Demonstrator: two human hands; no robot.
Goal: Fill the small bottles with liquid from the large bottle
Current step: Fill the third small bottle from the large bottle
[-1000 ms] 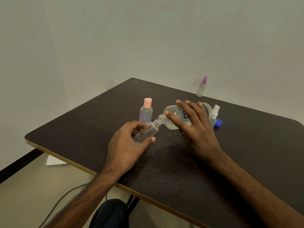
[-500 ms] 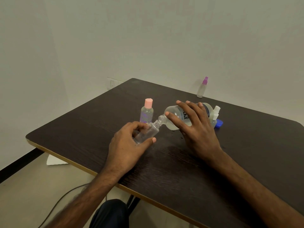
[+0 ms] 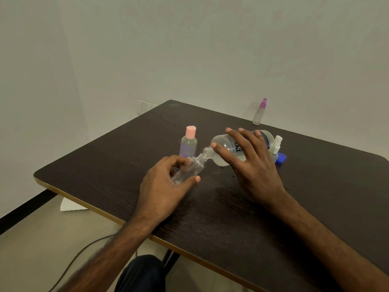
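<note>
My right hand (image 3: 250, 163) grips the large clear bottle (image 3: 223, 150), tipped almost flat with its open neck pointing left. My left hand (image 3: 166, 184) holds a small clear bottle (image 3: 192, 169), tilted so its open mouth meets the large bottle's neck. A small bottle with a pink cap (image 3: 188, 142) stands upright just behind the left hand. Behind the right hand stands a small bottle with a white spray top (image 3: 277, 144), partly hidden. A small spray bottle with a purple top (image 3: 259, 112) stands at the table's far edge.
A blue cap (image 3: 281, 158) lies on the dark wooden table (image 3: 231, 211) to the right of the large bottle. A few wet spots show on the table under the bottles. A cable and a white paper lie on the floor at the left.
</note>
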